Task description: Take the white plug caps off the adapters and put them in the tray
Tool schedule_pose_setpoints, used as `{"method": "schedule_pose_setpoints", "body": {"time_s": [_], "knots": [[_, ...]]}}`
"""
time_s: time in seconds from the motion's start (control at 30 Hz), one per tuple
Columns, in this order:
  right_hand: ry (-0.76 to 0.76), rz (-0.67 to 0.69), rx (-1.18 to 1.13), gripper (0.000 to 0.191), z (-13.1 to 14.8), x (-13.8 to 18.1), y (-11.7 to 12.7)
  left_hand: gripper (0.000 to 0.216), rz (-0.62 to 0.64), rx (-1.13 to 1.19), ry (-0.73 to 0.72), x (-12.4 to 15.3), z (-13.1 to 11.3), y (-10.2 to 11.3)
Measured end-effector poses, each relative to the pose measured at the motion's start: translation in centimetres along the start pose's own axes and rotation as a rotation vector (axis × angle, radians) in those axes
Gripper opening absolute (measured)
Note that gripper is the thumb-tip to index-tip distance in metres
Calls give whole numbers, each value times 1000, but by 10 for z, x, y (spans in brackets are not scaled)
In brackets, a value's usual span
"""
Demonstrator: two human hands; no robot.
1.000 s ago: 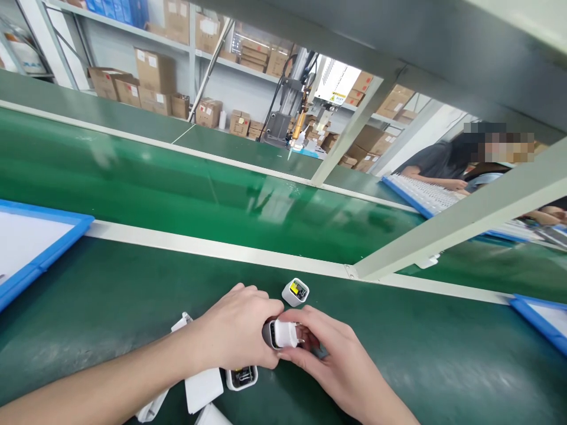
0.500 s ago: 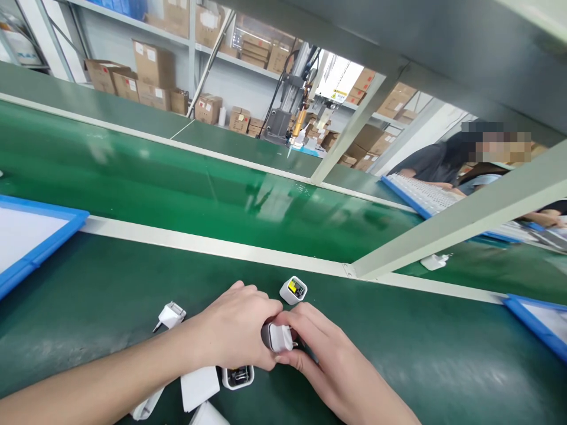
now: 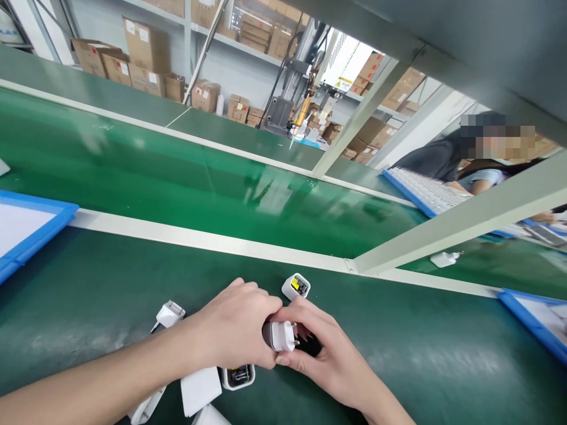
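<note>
Both my hands meet over the dark green bench (image 3: 443, 366). My left hand (image 3: 237, 327) is closed round the grey end of a small white plug adapter (image 3: 280, 336). My right hand (image 3: 321, 351) pinches the same adapter from the right, fingers curled over its metal pins. An open white adapter shell (image 3: 296, 286) with a yellow part inside stands just beyond my fingers. Another open shell (image 3: 239, 376) lies under my left wrist. A white pinned cap (image 3: 169, 314) lies to the left.
White loose parts (image 3: 200, 391) lie by my left forearm. Blue-rimmed trays sit at the left (image 3: 35, 233) and right (image 3: 531, 319). A glossy green conveyor belt (image 3: 177, 183) runs beyond a white rail (image 3: 212, 239), carrying a white adapter (image 3: 444, 258). A person (image 3: 447, 162) works opposite. A grey frame bar (image 3: 460, 221) slants overhead.
My right-hand fingers have shifted around the adapter, showing its pins more. The view has tilted slightly downward. The adapter on the conveyor has drifted right.
</note>
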State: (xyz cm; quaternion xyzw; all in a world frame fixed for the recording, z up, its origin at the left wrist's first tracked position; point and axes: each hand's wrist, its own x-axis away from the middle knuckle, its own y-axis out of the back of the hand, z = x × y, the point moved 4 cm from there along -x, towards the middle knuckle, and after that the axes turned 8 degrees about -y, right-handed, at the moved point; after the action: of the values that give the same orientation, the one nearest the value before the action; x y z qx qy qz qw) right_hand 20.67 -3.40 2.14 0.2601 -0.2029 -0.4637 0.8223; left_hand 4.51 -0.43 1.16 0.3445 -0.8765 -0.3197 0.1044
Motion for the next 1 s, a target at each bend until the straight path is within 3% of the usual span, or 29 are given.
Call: {"method": "schedule_pose_setpoints", "body": {"time_s": [0.1, 0.2, 0.3, 0.57, 0.77, 0.93, 1.0], "knots": [[33, -78, -49, 43, 1, 0, 0, 32, 12, 12, 12, -1, 0, 0], [58, -121, -100, 27, 3, 2, 1, 29, 23, -12, 28, -1, -1, -1], [76, -100, -86, 17, 6, 3, 2, 30, 28, -30, 39, 0, -2, -1], [64, -42, 102, 20, 17, 3, 8, 23, 114, 58, -40, 2, -1, 2], [30, -37, 139, 20, 19, 6, 6, 38, 48, 81, 131, 0, -1, 1], [-56, -133, 121, 4, 15, 4, 5, 31, -16, 55, 84, -1, -3, -2], [-82, -142, 137, 10, 14, 3, 6, 31, -20, 54, 75, -1, -2, -4]]}}
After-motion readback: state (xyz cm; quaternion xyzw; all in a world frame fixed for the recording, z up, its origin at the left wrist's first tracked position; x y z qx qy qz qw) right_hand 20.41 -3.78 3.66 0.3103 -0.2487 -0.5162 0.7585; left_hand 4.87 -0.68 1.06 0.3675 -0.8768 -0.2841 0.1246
